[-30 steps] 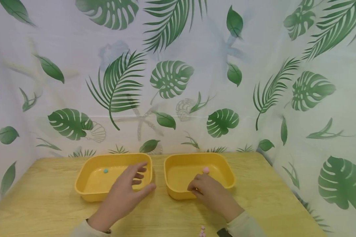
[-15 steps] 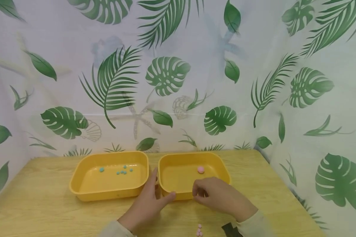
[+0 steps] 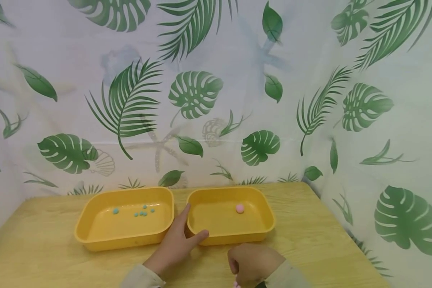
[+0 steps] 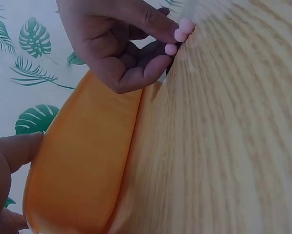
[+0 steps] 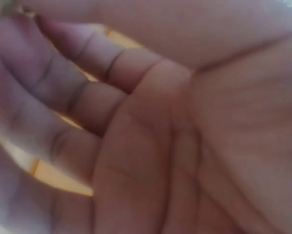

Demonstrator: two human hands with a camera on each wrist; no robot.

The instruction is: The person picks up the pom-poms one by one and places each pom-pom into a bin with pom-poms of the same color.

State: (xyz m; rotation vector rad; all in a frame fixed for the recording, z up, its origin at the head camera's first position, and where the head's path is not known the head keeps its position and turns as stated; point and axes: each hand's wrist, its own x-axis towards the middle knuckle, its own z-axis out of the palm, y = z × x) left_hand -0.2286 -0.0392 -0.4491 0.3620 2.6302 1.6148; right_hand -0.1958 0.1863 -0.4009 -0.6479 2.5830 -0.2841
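In the head view my left hand (image 3: 174, 244) is at the near left corner of the right yellow tray (image 3: 234, 239). Its thumb touches the front rim, and its straight fingers lie along the left side, between the two trays. My right hand (image 3: 253, 262) is low over the table in front of that tray, fingers bent downward. Several small pink balls (image 4: 181, 34) lie at its fingertips in the left wrist view. Thumb and forefinger stand slightly apart around one pink ball (image 4: 171, 49). A larger pink ball (image 3: 239, 208) sits inside the right tray. The palm fills the right wrist view.
A second yellow tray (image 3: 124, 241) stands on the left, holding one larger teal ball (image 3: 115, 211) and several small teal balls (image 3: 141, 213). Both rest on the wooden table (image 3: 309, 240), against a leaf-patterned cloth (image 3: 216, 160) at the back.
My left hand has moved right, from over the left tray to the right tray's corner. My right hand has come back from the right tray to the pink balls on the table.
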